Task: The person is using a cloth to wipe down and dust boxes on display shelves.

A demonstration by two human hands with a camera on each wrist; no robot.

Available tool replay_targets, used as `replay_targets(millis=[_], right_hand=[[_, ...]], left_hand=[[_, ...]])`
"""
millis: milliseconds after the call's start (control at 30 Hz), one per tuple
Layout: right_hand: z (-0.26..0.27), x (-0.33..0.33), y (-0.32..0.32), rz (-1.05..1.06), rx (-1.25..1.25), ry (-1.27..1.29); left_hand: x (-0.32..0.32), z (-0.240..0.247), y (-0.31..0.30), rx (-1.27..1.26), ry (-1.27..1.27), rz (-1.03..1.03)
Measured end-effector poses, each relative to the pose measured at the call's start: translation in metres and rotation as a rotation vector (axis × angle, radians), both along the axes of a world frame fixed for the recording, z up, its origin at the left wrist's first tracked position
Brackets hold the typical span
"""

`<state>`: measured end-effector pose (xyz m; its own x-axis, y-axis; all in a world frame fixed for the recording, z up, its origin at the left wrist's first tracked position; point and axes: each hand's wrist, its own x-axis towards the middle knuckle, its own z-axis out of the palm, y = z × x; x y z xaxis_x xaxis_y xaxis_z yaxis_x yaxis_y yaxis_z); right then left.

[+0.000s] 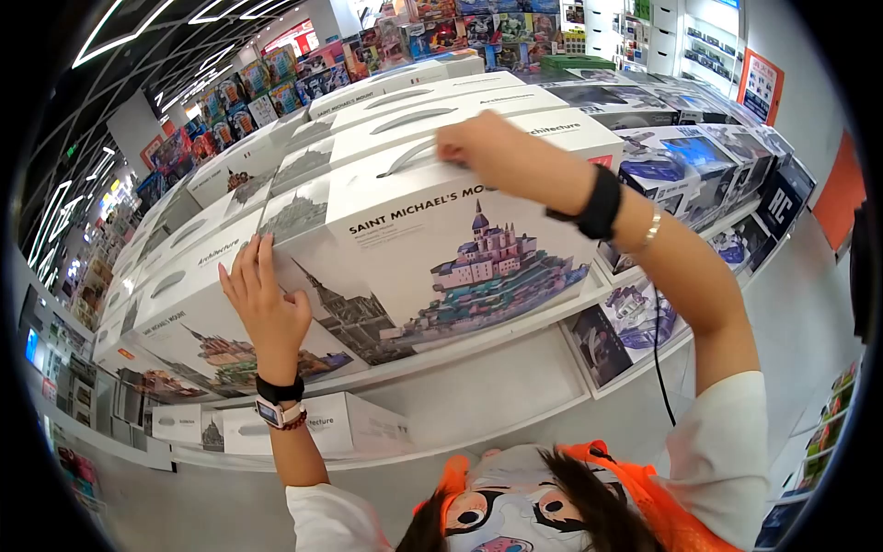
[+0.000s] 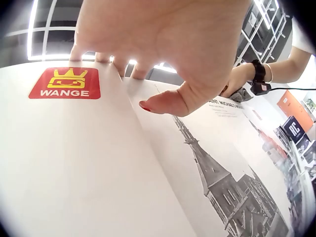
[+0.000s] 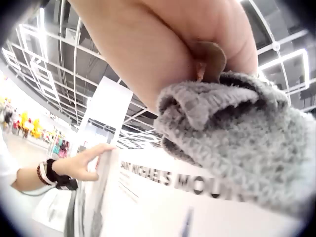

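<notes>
A large white Saint Michael's Mount box point(image 1: 368, 276), printed with a castle on a rock, stands at the front of the display. My left hand point(image 1: 267, 299) lies against its left end, the straight fingers reaching over the top edge where it meets the neighbouring box point(image 1: 198, 317). The left wrist view shows a red Wange logo point(image 2: 67, 84) below those fingers, with the thumb apart from them. Over the top of the large box, near its grey handle point(image 1: 405, 158), my right hand point(image 1: 474, 147) grips a bunched grey cloth point(image 3: 237, 133). The head view mostly hides this cloth.
More white Architecture boxes point(image 1: 405, 120) are packed in rows behind and to the left. Boxed toy vehicles point(image 1: 676, 175) stand at the right. Below runs a white shelf point(image 1: 497, 382) with further boxes point(image 1: 336, 428). A black cable point(image 1: 660, 368) hangs from the right wrist.
</notes>
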<state>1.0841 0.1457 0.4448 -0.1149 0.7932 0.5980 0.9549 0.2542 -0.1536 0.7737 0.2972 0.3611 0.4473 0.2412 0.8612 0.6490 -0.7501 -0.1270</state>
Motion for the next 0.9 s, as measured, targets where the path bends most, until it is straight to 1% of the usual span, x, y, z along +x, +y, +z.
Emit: replay_targets(millis=[33,100,133,200,233,300,333,367,433,500,567,600,700,767,800,867,900], right_hand=[[-0.003,0.009,-0.007,0.072,0.07,0.031],[0.007,0.006,-0.023,-0.025,-0.067,0.096],[0.011,0.012,-0.026,-0.021,-0.061,0.091],[0.023,0.022,-0.029,0.036,0.074,0.038],[0.029,0.023,-0.028,-0.183,0.102,0.188],[0.038,0.018,-0.016,-0.154,0.471,0.142],[0.038,0.01,-0.014,-0.142,0.328,0.311],[0.032,0.014,0.001,-0.143,0.298,0.196],[0.027,0.002,0.028,-0.1,-0.018,0.198],[0.015,-0.007,0.056,-0.031,0.042,-0.108],[0.015,-0.014,0.074,0.133,-0.147,0.018],[0.017,-0.016,0.078,0.134,-0.239,-0.022],[0.021,-0.008,0.063,0.09,-0.293,-0.043],[0.021,0.017,0.048,0.114,-0.221,-0.076],[0.022,0.028,0.039,-0.005,-0.278,-0.043],[0.027,0.051,0.016,-0.123,-0.308,-0.137],[0.036,0.055,0.008,-0.249,-0.414,-0.256]], left_hand=[[0.001,0.001,0.0,-0.002,-0.002,-0.01],[0.0,0.001,0.001,0.005,-0.007,-0.015],[0.0,0.001,0.001,-0.006,-0.003,-0.006],[0.0,0.001,0.002,-0.016,-0.008,0.006],[0.0,0.001,0.002,-0.018,-0.004,0.002],[0.0,-0.001,0.002,-0.023,-0.006,0.001],[0.0,-0.001,0.002,-0.023,-0.005,0.006],[0.001,0.0,0.002,-0.021,-0.001,0.008],[0.002,0.001,0.001,-0.015,-0.004,0.01],[0.004,0.001,0.0,-0.011,-0.006,0.01],[0.003,0.001,0.0,-0.01,-0.002,0.021],[0.003,0.0,0.0,-0.01,-0.001,0.017],[0.002,0.0,0.002,0.006,0.014,0.015],[0.003,0.0,0.002,0.0,0.009,0.019],[0.003,0.0,0.001,-0.005,0.007,0.017],[0.003,0.002,0.0,-0.007,0.003,0.004],[0.002,0.002,0.0,-0.01,0.006,0.009]])
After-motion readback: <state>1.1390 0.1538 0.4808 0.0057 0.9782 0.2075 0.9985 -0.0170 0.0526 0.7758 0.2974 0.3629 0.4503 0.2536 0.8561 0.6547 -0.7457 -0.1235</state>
